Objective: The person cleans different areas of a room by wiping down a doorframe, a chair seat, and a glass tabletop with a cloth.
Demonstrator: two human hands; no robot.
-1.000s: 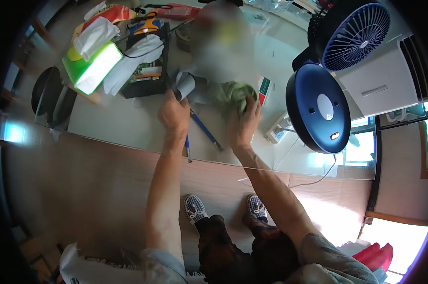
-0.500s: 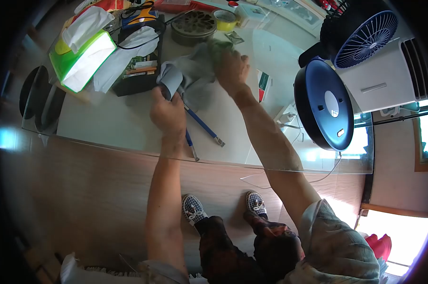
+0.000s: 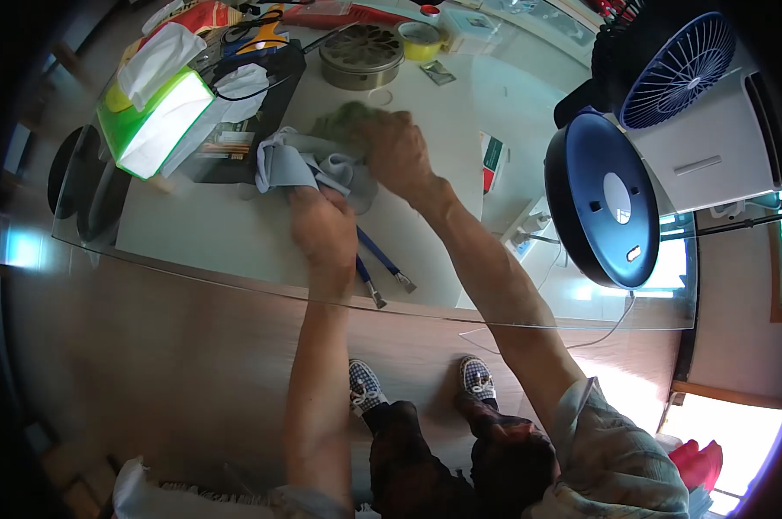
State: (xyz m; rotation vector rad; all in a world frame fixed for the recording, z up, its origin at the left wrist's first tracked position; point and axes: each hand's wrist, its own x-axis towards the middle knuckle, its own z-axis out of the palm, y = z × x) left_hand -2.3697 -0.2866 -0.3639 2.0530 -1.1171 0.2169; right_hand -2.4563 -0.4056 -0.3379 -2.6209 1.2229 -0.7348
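glass-topped table, round tin, yellow tape, two blue-handled tools on it

Near the front edge of the table, the left hand grips grey cloth beside two blue-handled tools. The right hand holds a blurred green cloth; a round tin stands toward the far edge, a fan by the right.

Head cam, fwd/down, hands near ctr
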